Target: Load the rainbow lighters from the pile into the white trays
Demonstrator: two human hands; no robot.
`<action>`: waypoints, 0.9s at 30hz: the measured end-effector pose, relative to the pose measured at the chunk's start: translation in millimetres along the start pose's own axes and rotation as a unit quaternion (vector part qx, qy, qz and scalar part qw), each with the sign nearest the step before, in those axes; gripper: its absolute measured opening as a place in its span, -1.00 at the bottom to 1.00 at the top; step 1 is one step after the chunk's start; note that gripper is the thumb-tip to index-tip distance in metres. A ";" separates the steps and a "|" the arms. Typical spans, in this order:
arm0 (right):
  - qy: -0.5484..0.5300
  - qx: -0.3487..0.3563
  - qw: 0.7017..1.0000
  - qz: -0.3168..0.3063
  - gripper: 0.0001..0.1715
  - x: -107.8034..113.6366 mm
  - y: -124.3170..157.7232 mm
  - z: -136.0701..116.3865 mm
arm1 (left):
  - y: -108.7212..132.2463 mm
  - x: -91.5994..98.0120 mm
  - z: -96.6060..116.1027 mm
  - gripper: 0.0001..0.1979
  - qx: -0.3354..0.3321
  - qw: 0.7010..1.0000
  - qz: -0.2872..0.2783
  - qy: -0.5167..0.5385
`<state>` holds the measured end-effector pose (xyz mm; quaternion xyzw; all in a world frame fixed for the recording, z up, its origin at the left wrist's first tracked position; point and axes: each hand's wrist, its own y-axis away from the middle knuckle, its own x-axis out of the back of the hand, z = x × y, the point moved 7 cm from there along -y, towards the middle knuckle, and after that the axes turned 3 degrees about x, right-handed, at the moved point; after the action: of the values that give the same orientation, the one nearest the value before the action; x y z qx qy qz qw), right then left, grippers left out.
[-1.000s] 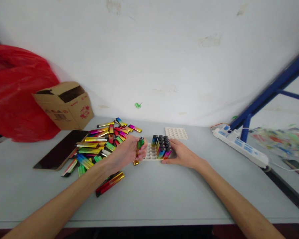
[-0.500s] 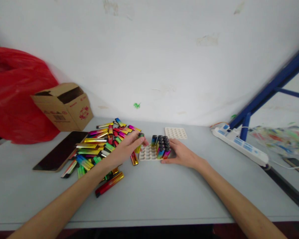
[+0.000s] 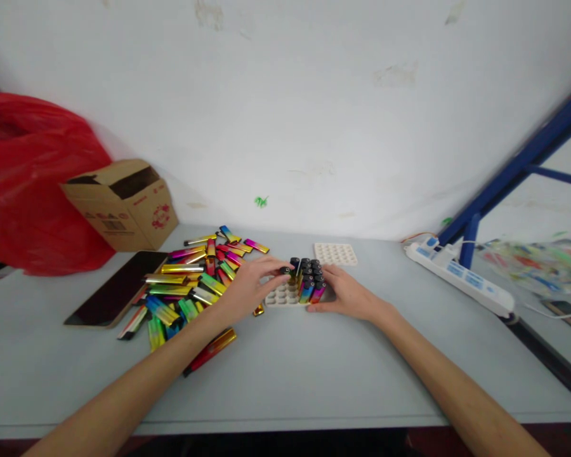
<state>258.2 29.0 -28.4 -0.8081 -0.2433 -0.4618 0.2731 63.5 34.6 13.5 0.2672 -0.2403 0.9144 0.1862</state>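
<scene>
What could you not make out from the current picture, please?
All in the head view:
1. Whether the lighter in the left hand touches the tray: the hand covers its lower end.
2. Far fingertips of the right hand: behind the standing lighters.
3. Cardboard box print: small, blurred.
4. Red bag: cut by the left edge.

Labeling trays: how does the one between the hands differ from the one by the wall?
The near tray holds upright black-topped lighters; the far tray shows open pockets throughout. The near tray is partly hidden by lighters; the far tray lies in full view. Both are pale, with pockets in a grid.
</scene>
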 end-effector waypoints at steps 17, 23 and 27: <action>0.004 -0.011 1.000 -0.005 -0.34 -0.5 1.0 2.2 | -3.3 -13.7 -12.1 -0.81 -0.065 0.995 0.048 -0.051; -0.010 -0.012 1.000 -0.002 -0.33 -0.3 1.0 1.3 | -1.5 -5.9 -3.5 -0.71 -0.090 0.991 0.040 -0.096; -0.013 -0.017 1.000 0.000 -0.31 -0.5 1.0 2.1 | -4.6 32.4 -16.8 -0.70 -0.049 0.982 0.075 -0.165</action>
<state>259.9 29.6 -29.9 -0.8186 -0.2393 -0.4552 0.2558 33.5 54.3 21.3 0.3864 -0.3314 0.8563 0.0878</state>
